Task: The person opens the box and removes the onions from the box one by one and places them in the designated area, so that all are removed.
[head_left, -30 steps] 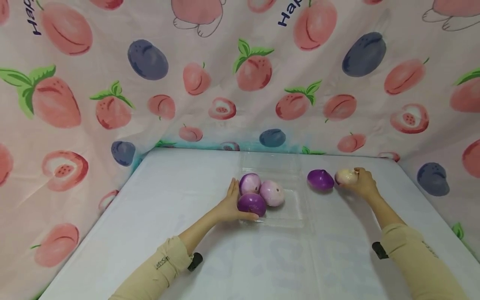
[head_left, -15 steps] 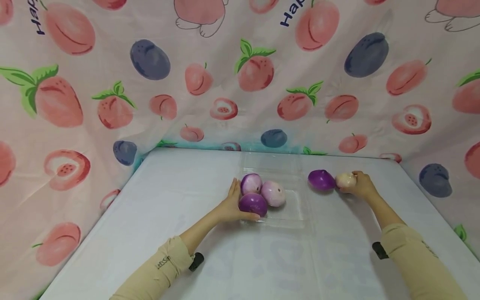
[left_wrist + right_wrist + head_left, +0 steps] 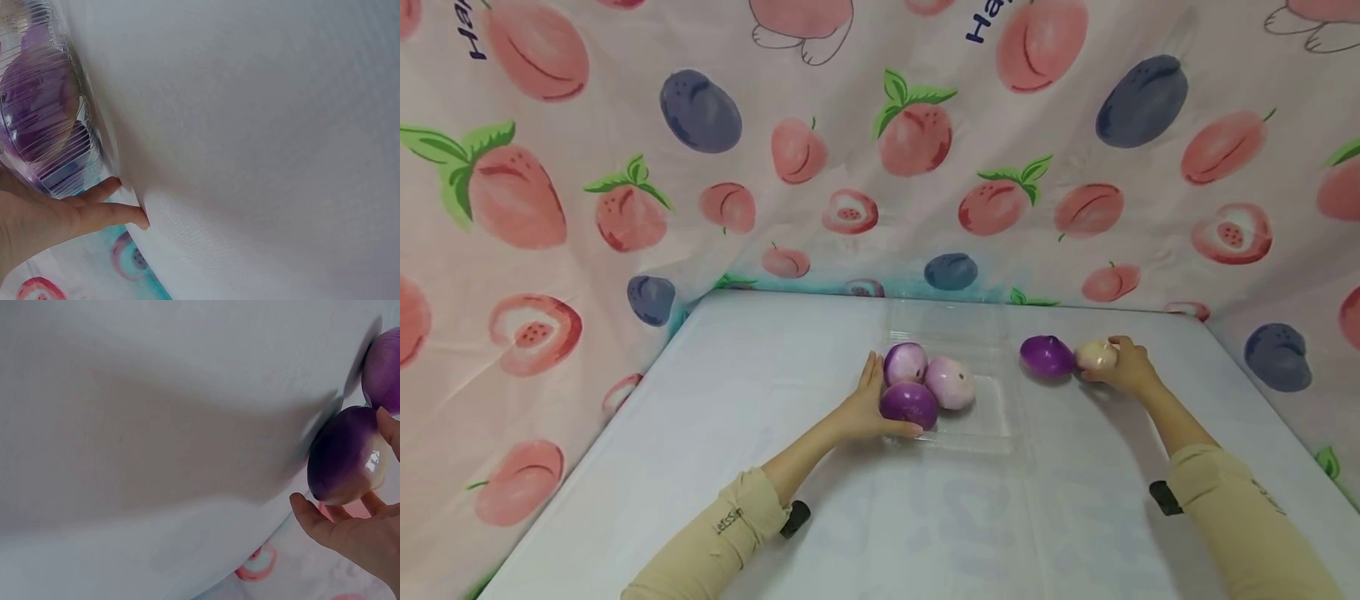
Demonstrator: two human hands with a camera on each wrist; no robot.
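Onion (image 3: 1094, 356), pale side up (exact long axis unclear), is pinched by R hand (image 3: 1132, 372), L hand (image 3: 859, 412) spread at clear box (image 3: 990, 410).

- Box (image 3: 992, 408): colourless, see-through, finely ribbed.
- Front boxed onion (image 3: 909, 406): deep purple.
- Rear boxed onion (image 3: 906, 363): purple and whitish pink.
- Right boxed onion (image 3: 951, 383): pale pinkish lilac.
- Loose onion (image 3: 1046, 357): vivid purple.
- Far-right onion (image 3: 1094, 356): cream on top (deep purple lower down, the right wrist view shows).
- Tabletop (image 3: 775, 367): white.
- Backdrop (image 3: 850, 167): pale pink, fruit-patterned in coral, slate blue and green.
- 2 sleeves (image 3: 700, 546): beige, dark lettering.
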